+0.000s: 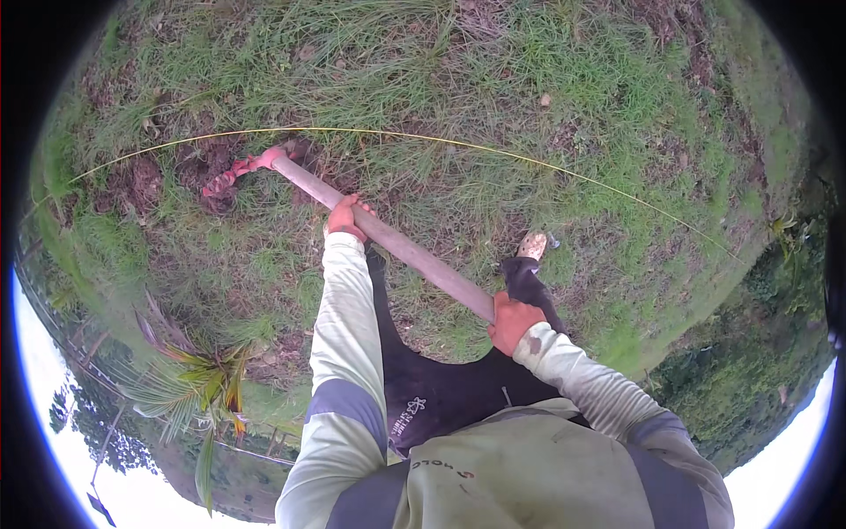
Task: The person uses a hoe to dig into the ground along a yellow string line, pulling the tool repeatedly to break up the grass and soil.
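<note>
Your left grip [346, 218] and right grip [515, 324] are wrapped round the red-headed digging tool [414, 256], its head by bare soil [137, 181], just short of that yellow line [388, 133]. Roomy grass [617, 132] rightward, tbh.

- Tool handle [401, 247]: pale greyish brown
- Tool head [257, 163]: pinkish red, darker brown patches
- Cord [352, 130]: yellow
- Shirt [529, 467]: pale greenish cream, grey-blue bands on its sleeves [342, 295]
- Trousers [458, 388]: black, white print
- Shoe [531, 245]: cream, brown-speckled
- Grass [608, 106]: mixed greens
- Soil [137, 181]: reddish brown
</note>
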`<move>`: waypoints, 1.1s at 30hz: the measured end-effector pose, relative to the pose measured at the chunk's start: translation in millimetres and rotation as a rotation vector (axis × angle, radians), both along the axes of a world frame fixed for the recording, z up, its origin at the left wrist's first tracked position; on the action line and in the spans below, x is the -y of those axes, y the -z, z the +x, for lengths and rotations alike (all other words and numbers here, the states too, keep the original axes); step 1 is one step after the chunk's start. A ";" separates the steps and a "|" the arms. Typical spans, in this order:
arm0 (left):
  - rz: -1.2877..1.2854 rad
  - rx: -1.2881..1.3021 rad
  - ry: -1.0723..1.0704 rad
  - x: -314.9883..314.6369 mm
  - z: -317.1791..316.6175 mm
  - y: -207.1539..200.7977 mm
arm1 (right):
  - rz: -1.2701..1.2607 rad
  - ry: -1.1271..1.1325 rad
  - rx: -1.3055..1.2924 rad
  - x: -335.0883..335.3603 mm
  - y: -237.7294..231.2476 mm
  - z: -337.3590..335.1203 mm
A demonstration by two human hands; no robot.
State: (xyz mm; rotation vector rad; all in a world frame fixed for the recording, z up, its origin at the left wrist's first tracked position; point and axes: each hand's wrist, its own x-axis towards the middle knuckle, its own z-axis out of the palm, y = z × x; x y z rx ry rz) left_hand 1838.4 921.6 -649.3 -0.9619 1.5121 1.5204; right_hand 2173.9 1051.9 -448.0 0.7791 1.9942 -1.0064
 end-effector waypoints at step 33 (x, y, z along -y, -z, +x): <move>-0.060 -0.735 -0.167 -139.7 266.1 -105.9 | 0.047 0.064 -0.075 -152.3 118.9 221.1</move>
